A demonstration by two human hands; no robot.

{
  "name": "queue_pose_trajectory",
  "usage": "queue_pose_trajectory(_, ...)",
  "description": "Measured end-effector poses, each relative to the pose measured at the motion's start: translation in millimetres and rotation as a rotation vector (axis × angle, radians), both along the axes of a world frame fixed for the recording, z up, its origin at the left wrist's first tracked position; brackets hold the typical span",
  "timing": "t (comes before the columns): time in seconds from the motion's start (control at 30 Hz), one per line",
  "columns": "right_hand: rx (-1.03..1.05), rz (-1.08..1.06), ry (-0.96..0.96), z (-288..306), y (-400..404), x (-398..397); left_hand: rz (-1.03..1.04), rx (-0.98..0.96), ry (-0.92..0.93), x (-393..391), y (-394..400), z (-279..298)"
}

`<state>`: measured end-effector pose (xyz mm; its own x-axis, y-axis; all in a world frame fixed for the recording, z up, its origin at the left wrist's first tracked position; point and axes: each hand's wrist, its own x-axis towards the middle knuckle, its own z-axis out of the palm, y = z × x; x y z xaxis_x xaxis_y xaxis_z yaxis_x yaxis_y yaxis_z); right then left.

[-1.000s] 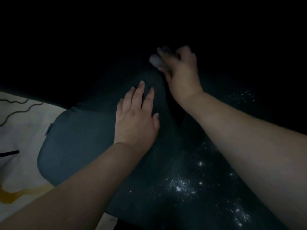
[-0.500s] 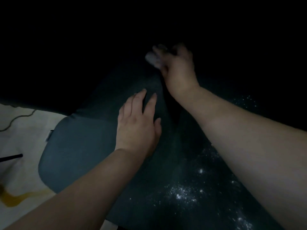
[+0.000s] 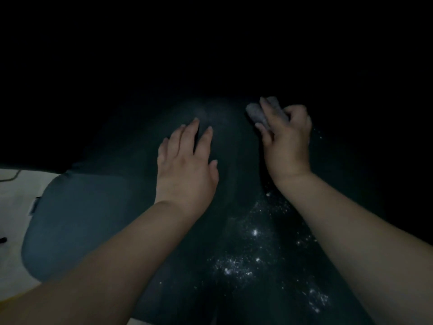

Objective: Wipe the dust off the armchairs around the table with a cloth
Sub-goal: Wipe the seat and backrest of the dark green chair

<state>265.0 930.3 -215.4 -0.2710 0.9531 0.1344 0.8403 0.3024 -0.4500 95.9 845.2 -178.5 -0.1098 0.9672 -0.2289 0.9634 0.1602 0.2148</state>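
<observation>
- The scene is very dark; only the middle and lower part of the head view is lit.
- The left hand (image 3: 187, 165) lies flat, palm down, on the dark teal upholstery of the armchair (image 3: 89, 221), fingers straight and slightly spread, grasping nothing.
- The right hand (image 3: 287, 146) is further up and to the right, its fingers curled round a small grey cloth (image 3: 256, 113) bunched into a roll, which it presses against the armchair's surface.
- The cloth sticks out past the fingertips on the left side of that hand.
- White dust (image 3: 236, 268) lies scattered in specks and small clumps over the fabric below and between the two forearms, with a fainter sprinkle just right of the right hand.
- A faint pale haze shows on the fabric just above the left fingertips.
- At the left edge a pale floor (image 3: 11, 235) shows beside the armchair's rounded edge.
</observation>
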Motion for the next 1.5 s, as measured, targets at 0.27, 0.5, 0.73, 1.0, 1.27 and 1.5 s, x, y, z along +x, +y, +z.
queue_pose_trajectory(0.27,-0.068,-0.116,-0.027,4.2,-41.9,52.1,-0.073,-0.014,-0.018,16.0,7.9,4.2)
queue_pose_trajectory(0.5,-0.032,-0.14,0.066,8.6,-56.4,45.1,-0.088,-0.012,-0.029,31.8,15.9,2.4)
queue_pose_trajectory(0.73,-0.086,-0.493,0.097,7.4,-28.5,80.3,-0.08,0.023,-0.031,33.4,15.2,-0.3)
queue_pose_trajectory(1.0,-0.108,-0.306,0.117,8.8,-61.4,66.5,-0.051,0.024,-0.036,40.4,16.4,-2.4)
queue_pose_trajectory(1.27,-0.15,-0.388,0.069,9.6,10.6,51.7,-0.041,0.04,-0.039,42.7,16.2,-5.1)
queue_pose_trajectory(1.5,-0.138,-0.148,0.039,14.1,-52.6,77.5,-0.098,0.03,-0.034,34.0,11.5,-1.8)
